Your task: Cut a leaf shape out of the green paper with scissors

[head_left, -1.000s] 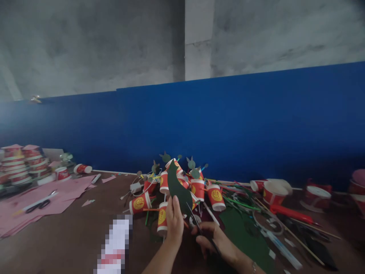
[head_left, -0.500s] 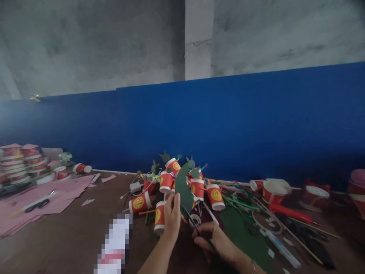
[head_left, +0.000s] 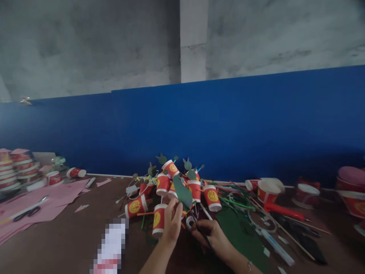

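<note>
My left hand [head_left: 173, 219] pinches a small curved piece of dark green paper [head_left: 183, 191] between thumb and fingers, holding it up in front of a heap of paper cups. My right hand [head_left: 209, 238] is closed around a pair of scissors [head_left: 196, 221], whose blades point up and left to the lower edge of the green paper. Just behind are several red paper cups with yellow emblems, among them one cup [head_left: 212, 197] right of the paper and another [head_left: 159, 219] beside my left hand. Grey-green rabbit-head cutouts [head_left: 187, 164] stick up from the heap.
Pink paper sheets [head_left: 54, 199] with another pair of scissors [head_left: 27, 214] lie at left, near stacked cups [head_left: 24, 167]. At right are a green sheet [head_left: 242, 236], a red-handled tool [head_left: 285, 211], sticks and cords. A blue panel [head_left: 199, 125] stands behind the table.
The green paper in my left hand has turned and shows a shorter, narrower shape. The scissors stay at its lower edge. The whole view has shifted slightly.
</note>
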{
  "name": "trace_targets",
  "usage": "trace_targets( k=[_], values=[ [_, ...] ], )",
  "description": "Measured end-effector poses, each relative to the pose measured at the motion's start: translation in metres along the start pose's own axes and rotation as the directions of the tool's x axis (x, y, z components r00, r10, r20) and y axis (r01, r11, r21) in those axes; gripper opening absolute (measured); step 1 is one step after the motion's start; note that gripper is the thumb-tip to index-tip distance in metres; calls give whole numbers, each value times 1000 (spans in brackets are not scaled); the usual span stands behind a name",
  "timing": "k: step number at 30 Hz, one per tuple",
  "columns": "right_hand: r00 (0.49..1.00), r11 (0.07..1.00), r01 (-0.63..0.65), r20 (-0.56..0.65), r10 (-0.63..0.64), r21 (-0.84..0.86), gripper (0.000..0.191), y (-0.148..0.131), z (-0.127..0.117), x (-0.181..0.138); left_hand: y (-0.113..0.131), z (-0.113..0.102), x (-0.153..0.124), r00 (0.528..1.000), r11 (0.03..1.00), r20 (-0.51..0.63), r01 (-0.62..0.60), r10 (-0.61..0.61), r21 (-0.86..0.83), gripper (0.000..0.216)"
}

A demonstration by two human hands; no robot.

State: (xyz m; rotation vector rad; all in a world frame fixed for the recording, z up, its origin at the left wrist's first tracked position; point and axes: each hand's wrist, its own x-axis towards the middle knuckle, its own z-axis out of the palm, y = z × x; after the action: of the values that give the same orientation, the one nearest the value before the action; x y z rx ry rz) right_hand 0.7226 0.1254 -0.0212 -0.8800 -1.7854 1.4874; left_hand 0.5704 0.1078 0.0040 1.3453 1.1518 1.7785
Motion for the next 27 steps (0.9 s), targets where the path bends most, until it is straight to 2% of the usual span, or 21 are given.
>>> trace_targets(
  k=[7,14,27],
  values=[
    [996,998,62,66,-61,-24,44,-1,-2,-4,2,2,-4,1000,999,9,-23,23,39,32],
    [999,999,24,44,-23,-35,46,1,-1,-2,0,1,-2,999,1000,37,-2,1,28,35],
    [999,999,25,21,-24,-41,39,-5,0,-2,-4,2,-1,999,1000,31,18,-17,-11,35]
  ],
)
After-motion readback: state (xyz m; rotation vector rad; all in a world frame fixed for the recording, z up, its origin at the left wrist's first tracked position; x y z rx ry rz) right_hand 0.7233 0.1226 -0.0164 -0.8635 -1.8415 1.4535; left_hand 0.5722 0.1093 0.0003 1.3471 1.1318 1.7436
